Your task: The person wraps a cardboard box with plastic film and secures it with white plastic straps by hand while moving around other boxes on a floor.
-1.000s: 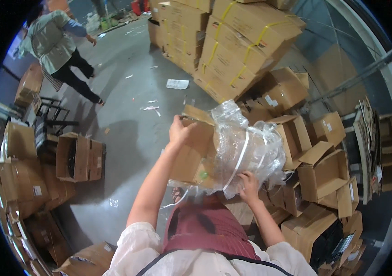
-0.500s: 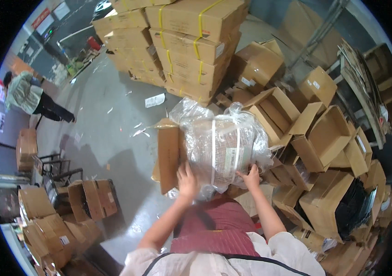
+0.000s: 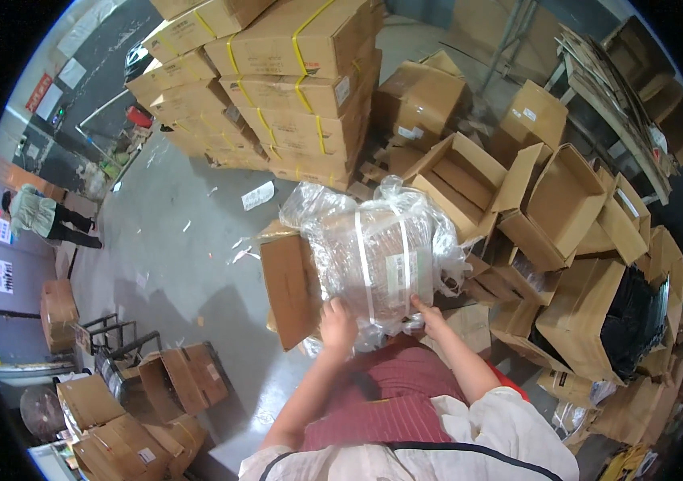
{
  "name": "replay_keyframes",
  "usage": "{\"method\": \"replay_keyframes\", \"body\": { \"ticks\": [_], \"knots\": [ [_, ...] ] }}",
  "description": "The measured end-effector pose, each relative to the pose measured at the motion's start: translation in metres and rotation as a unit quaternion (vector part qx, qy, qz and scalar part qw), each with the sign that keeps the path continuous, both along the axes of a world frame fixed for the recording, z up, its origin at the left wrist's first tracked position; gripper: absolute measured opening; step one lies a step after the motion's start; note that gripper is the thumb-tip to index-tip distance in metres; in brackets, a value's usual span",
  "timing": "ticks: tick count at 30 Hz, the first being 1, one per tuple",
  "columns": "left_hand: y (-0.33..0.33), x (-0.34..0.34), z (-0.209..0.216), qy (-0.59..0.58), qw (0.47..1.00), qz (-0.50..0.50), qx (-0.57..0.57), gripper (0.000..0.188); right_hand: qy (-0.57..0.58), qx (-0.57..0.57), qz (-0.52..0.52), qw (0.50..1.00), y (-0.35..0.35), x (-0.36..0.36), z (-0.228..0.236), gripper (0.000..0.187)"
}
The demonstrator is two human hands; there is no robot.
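Observation:
A bulky bundle in clear plastic wrap [image 3: 333, 248], bound by two white straps, lies right in front of me. A pale label [image 3: 408, 272] shows through the wrap. My left hand [image 3: 338, 325] is closed on the wrap at the bundle's near left corner, its fingers curled. At the near right edge my right hand [image 3: 430, 317] grips the bundle, one digit on top and the other fingers largely hidden. A brown cardboard flap [image 3: 287, 290] stands up along the bundle's left side. What lies beneath the bundle is mostly hidden.
Strapped cartons [image 3: 293, 92] are stacked beyond the bundle. Open empty boxes [image 3: 554, 204] crowd the right, one holding black plastic [image 3: 634, 321]. More cartons [image 3: 181, 377] and a metal trolley [image 3: 117, 333] stand at left. Paper scraps [image 3: 258, 196] litter the floor; a person [image 3: 45, 212] walks far left.
My left hand's fingers have curled in, and it has shifted to the bundle's near edge. The right hand stays at the near right edge. The view has turned, and the person is farther off.

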State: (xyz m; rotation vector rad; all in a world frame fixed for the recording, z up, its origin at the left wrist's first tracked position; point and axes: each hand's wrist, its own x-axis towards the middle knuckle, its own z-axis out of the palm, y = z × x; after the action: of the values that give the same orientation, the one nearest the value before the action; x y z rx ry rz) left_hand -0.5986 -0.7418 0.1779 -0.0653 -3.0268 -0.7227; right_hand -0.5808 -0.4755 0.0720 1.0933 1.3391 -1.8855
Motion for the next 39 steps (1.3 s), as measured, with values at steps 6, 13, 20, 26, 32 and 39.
{"method": "replay_keyframes", "body": {
  "ticks": [6, 13, 20, 26, 32, 39],
  "knots": [
    [-0.014, 0.011, 0.006, -0.006, 0.995, 0.079, 0.058, 0.037, 0.034, -0.011, 0.062, 0.997, -0.007, 0.023, 0.069, 0.019],
    [-0.054, -0.003, 0.077, 0.098, 0.992, -0.01, 0.084, 0.064, 0.243, 0.069, 0.233, 0.939, -0.052, -0.007, 0.174, 0.032],
    [-0.05, -0.018, 0.163, 0.21, 0.959, -0.18, -0.056, 0.081, 0.28, -0.039, 0.182, 0.942, -0.074, -0.073, 0.307, 0.039],
    [-0.041, -0.046, 0.127, 0.213, 0.911, -0.351, -0.025, 0.06, 0.254, 0.02, 0.267, 0.929, -0.064, -0.075, 0.268, 0.036],
    [-0.028, -0.042, 0.081, 0.169, 0.926, -0.338, -0.011, 0.019, 0.337, 0.366, 0.361, 0.788, -0.051, -0.063, 0.245, 0.033],
    [-0.004, -0.049, 0.04, 0.08, 0.96, -0.261, 0.065, 0.015, 0.459, 0.507, 0.302, 0.664, -0.053, -0.101, 0.151, 0.035]
  ]
}}
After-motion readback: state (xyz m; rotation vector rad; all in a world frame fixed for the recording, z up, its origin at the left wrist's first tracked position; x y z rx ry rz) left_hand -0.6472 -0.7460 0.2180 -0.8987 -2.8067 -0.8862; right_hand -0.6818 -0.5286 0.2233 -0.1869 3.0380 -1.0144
